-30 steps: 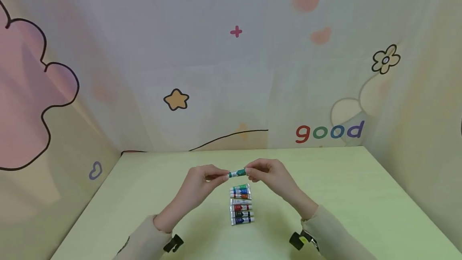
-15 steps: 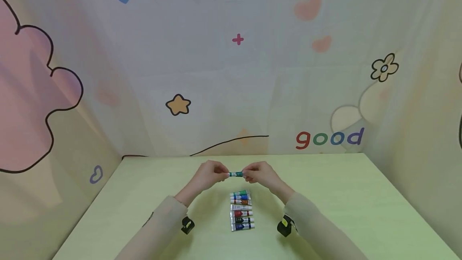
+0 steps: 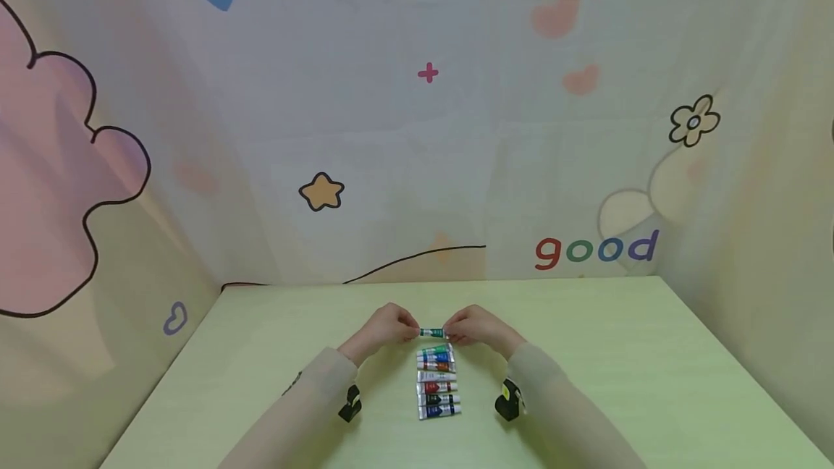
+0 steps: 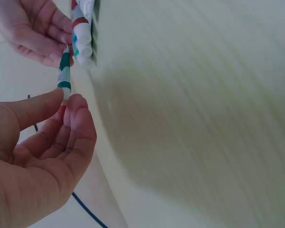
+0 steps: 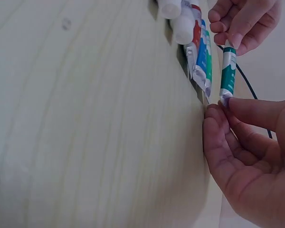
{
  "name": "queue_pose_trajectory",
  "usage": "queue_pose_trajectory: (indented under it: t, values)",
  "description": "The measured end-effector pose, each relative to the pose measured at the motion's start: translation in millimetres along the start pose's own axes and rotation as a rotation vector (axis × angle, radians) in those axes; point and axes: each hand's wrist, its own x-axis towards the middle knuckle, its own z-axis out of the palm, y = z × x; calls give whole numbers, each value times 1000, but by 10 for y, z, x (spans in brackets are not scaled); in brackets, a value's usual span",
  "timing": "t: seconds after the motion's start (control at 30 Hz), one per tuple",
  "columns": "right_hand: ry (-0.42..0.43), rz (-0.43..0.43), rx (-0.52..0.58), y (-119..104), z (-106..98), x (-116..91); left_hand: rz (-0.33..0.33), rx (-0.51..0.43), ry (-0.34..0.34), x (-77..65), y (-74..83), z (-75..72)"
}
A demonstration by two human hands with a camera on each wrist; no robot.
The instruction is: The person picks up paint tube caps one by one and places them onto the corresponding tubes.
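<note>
A dark green paint tube (image 3: 432, 333) lies level between both hands, just beyond a column of paint tubes. My left hand (image 3: 391, 326) pinches its white cap end between thumb and fingers, as the left wrist view shows. At the other side my right hand (image 3: 478, 328) pinches the flat silver crimped end of that tube (image 5: 228, 71). Nearest to it in the column is a light green tube (image 3: 435, 349), then a blue tube (image 3: 435, 357) and an orange-red tube (image 3: 436, 366). Whether the held tube touches the table cannot be told.
Nearer the person, the column goes on with a white tube (image 3: 435, 376), a red tube (image 3: 436, 387), a black tube (image 3: 439, 399) and a dark blue tube (image 3: 439, 411). A printed cloth backdrop (image 3: 391, 129) rises behind the pale green table (image 3: 619, 353).
Both hands have brought the dark green tube lower and nearer to the column's far end, keeping their pinch at its two ends. The column of tubes keeps its order.
</note>
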Motion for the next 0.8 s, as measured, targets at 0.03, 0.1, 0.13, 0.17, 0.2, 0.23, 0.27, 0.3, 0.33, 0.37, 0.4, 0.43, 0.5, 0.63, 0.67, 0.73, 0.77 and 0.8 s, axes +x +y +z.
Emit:
queue_pose_trajectory:
  t: [0.03, 0.1, 0.13, 0.17, 0.2, 0.23, 0.27, 0.3, 0.33, 0.37, 0.4, 0.43, 0.5, 0.63, 0.67, 0.73, 0.77, 0.8]
  values:
    - [0, 3, -14, -7, -2, 11, -7, 8, -3, 6, -1, 4]
    - [7, 9, -43, -22, -6, 33, -16, 24, -21, 13, 4, 1]
    - [9, 9, -57, -30, -8, 42, -18, 31, -32, 13, 7, -3]
    - [10, 11, -65, -37, -10, 52, -21, 35, -43, 12, 11, -9]
    - [11, 15, -68, -44, -12, 59, -25, 41, -55, 13, 12, -15]
    - [10, 18, -67, -48, -14, 67, -28, 46, -66, 13, 13, -21]
    - [9, 21, -63, -52, -17, 72, -29, 52, -75, 13, 12, -29]
    - [7, 24, -62, -54, -19, 77, -30, 55, -82, 15, 8, -35]
    - [6, 24, -62, -56, -21, 79, -29, 59, -87, 17, 2, -42]
    - [9, 30, -58, -55, -22, 82, -27, 64, -91, 20, -3, -47]
    - [8, 30, -51, -52, -21, 84, -26, 71, -95, 24, -14, -50]
    - [6, 30, -48, -47, -18, 86, -24, 77, -98, 23, -21, -54]
    - [0, 28, -46, -34, -5, 87, -34, 81, -102, 21, -39, -56]
    - [-6, 41, -52, 7, 29, 75, -51, 79, -128, 12, -72, -36]
    - [-3, 45, -56, 16, 33, 69, -56, 74, -135, 14, -78, -28]
    - [4, 51, -65, 24, 31, 49, -58, 65, -148, 16, -79, -12]
    - [8, 49, -61, 21, 28, 38, -58, 70, -150, 17, -74, -7]
    - [11, 45, -60, 13, 22, 27, -60, 73, -149, 19, -65, -4]
